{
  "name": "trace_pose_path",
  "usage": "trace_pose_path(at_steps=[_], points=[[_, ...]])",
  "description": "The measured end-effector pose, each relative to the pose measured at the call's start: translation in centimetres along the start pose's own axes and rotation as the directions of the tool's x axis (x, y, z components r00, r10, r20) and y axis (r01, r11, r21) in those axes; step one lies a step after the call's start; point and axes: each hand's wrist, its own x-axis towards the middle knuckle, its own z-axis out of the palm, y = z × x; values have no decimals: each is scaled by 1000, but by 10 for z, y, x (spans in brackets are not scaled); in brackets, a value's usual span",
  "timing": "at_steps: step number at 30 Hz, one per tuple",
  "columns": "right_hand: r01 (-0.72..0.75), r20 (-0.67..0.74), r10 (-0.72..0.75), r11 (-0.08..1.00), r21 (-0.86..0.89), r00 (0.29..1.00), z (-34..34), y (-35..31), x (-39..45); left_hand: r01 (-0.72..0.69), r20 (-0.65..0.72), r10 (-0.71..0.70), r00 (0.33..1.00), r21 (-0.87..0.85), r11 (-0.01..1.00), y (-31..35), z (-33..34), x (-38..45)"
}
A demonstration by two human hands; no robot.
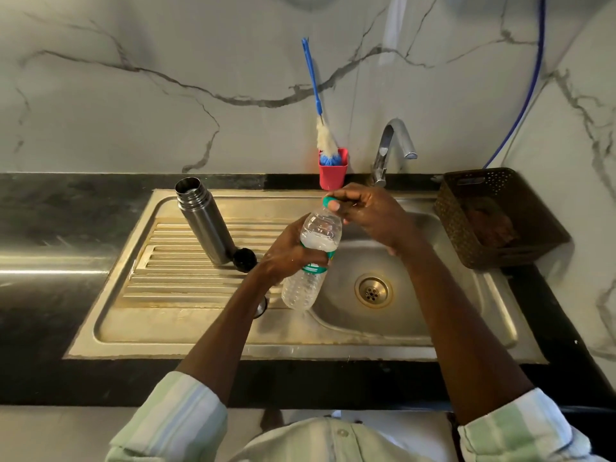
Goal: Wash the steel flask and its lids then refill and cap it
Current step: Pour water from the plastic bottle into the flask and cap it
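The steel flask (205,220) stands upright and uncapped on the ribbed drainboard (186,288), left of my hands. A black lid (245,259) lies at its foot. A second, steel lid (261,307) peeks out from under my left forearm. My left hand (290,255) grips the middle of a clear plastic water bottle (311,261) with a green label, held tilted over the sink edge. My right hand (370,211) pinches the bottle's green cap (330,201). The bottle looks partly filled with water.
The sink basin (416,261) with its drain (373,292) lies under my right arm. A chrome tap (393,148) stands behind it. A red holder (333,171) holds a blue bottle brush (316,101). A dark perforated basket (496,218) sits at the right on the black counter (50,201).
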Motion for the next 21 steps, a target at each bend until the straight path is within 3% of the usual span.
trace_pose_path(at_steps=[2, 4, 6, 8, 11, 13, 21], points=[[-55, -173, 62, 997, 48, 983, 12, 3, 3, -32, -129, 41, 991, 71, 997, 1, 8, 4], [-79, -340, 58, 996, -47, 939, 27, 5, 6, -43, -247, 75, 966, 132, 990, -4, 17, 8], [-80, -369, 37, 992, -101, 929, 31, 3, 7, -25, -280, 53, 959, 104, 994, -6, 20, 10], [-91, -196, 113, 989, 116, 974, 21, 4, 9, 5, -177, -5, 984, -3, 1000, -7, 15, 11], [-132, 80, 106, 864, 487, 991, 5, 11, 13, 90, 152, -49, 987, -278, 956, -1, -1, 9], [-149, 121, 96, 793, 591, 988, 7, 16, 15, 134, 287, -24, 958, -368, 920, 2, -8, 12], [-114, 159, -18, 618, 778, 987, 15, 11, 20, 203, 484, -21, 875, -329, 922, 11, -24, 25]])
